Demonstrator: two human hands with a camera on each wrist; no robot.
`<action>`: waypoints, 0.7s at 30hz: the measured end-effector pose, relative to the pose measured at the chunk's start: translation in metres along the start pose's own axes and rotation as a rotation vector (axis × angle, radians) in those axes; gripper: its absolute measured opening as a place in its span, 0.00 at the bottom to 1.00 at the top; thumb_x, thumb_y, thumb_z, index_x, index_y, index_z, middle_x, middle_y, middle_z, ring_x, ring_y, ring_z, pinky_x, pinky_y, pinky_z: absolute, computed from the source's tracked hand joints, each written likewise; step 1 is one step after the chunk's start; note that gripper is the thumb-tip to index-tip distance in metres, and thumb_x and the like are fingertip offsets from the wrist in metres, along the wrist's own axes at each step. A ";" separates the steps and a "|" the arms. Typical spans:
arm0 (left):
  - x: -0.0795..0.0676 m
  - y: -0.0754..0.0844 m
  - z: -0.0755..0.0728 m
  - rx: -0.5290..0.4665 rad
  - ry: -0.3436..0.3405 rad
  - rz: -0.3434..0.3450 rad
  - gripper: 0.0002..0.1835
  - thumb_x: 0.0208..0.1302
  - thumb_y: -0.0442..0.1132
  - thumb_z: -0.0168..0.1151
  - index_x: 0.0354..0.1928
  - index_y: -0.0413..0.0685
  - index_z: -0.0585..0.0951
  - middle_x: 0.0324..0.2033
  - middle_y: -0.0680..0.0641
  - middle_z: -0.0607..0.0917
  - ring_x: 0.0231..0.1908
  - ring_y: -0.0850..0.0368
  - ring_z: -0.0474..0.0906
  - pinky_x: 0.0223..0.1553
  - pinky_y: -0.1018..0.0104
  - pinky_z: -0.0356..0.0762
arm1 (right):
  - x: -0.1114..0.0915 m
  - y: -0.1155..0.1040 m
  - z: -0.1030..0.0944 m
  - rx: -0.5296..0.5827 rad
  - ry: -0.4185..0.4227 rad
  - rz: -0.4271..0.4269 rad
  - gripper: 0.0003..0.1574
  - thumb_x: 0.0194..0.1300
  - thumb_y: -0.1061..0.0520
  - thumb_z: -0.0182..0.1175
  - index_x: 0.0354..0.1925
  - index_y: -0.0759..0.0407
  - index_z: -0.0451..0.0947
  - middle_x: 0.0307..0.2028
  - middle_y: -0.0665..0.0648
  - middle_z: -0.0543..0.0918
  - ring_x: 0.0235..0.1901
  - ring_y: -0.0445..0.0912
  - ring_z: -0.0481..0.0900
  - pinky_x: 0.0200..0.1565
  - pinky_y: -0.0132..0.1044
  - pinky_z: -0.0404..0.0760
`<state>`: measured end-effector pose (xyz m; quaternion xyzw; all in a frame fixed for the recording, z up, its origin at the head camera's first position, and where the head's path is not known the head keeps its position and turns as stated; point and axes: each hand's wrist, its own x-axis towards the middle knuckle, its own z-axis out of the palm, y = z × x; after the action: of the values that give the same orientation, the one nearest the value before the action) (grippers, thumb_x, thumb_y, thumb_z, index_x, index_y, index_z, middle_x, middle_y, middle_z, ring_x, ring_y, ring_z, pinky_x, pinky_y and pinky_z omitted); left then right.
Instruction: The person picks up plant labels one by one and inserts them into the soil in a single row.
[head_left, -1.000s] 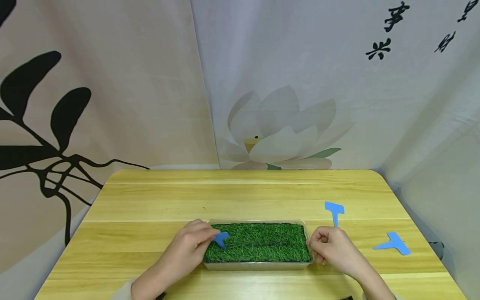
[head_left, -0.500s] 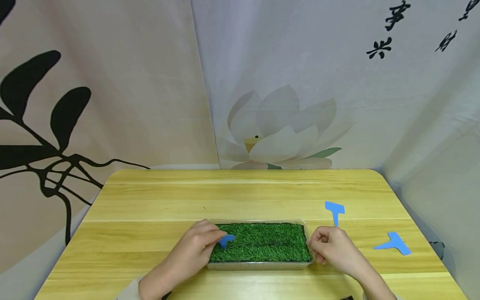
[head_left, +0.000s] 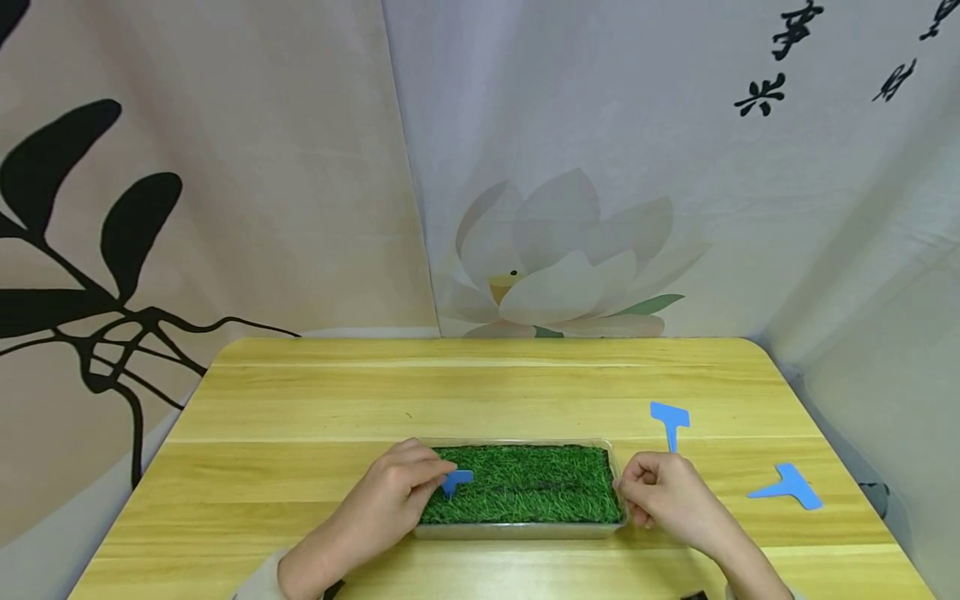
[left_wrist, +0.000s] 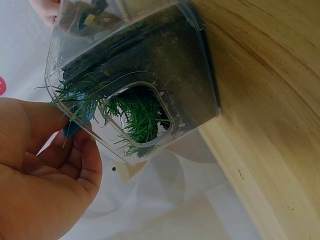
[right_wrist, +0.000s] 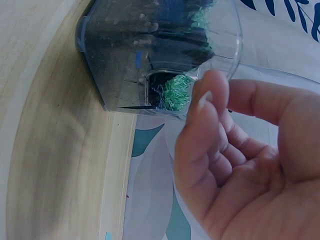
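In the head view my left hand [head_left: 393, 492] pinches a blue T-shaped plant label [head_left: 457, 480] between thumb and forefinger, over the left end of the grass mat [head_left: 525, 483]. Its stem points down into the green blades. The mat fills a clear plastic box [head_left: 517, 532]; dark fill shows through the wall in the left wrist view, where the label [left_wrist: 75, 127] is mostly behind my fingers and the grass. At the box's right end my right hand [head_left: 667, 492] holds the rim, thumb and forefinger together there in the right wrist view.
Two more blue plant labels lie on the wooden table [head_left: 337, 392] at the right: one label [head_left: 670, 419] behind my right hand, its tip close to the knuckles, another label [head_left: 789, 487] farther right. A printed curtain [head_left: 300, 167] hangs behind the table.
My left hand has moved right along the box with the plant label, which now stands more upright and slightly lower in the grass. The right hand stays in place.
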<state>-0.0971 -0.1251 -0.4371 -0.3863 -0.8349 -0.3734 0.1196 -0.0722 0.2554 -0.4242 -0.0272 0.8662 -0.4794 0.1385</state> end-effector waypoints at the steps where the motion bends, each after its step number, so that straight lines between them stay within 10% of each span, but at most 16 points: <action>1: 0.000 0.000 0.000 -0.008 0.000 -0.004 0.10 0.65 0.22 0.68 0.46 0.36 0.89 0.38 0.50 0.89 0.40 0.56 0.83 0.43 0.70 0.82 | 0.000 0.000 0.000 0.000 0.000 0.000 0.09 0.70 0.62 0.64 0.32 0.65 0.79 0.19 0.56 0.81 0.20 0.52 0.82 0.25 0.40 0.83; 15: 0.002 0.001 0.000 -0.019 0.011 -0.023 0.13 0.60 0.21 0.71 0.46 0.38 0.90 0.39 0.53 0.89 0.41 0.60 0.82 0.43 0.70 0.82 | 0.001 0.001 0.001 -0.001 0.007 0.000 0.09 0.71 0.62 0.64 0.32 0.65 0.79 0.19 0.55 0.80 0.20 0.52 0.81 0.24 0.39 0.81; 21: 0.001 0.002 -0.012 -0.102 0.028 -0.166 0.11 0.68 0.28 0.69 0.50 0.39 0.89 0.44 0.51 0.90 0.46 0.61 0.83 0.46 0.65 0.84 | 0.001 0.001 0.000 0.003 0.005 -0.001 0.10 0.71 0.62 0.64 0.32 0.65 0.79 0.19 0.56 0.81 0.20 0.52 0.81 0.24 0.38 0.81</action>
<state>-0.0974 -0.1318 -0.4269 -0.3160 -0.8422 -0.4295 0.0800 -0.0726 0.2557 -0.4258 -0.0263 0.8658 -0.4807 0.1363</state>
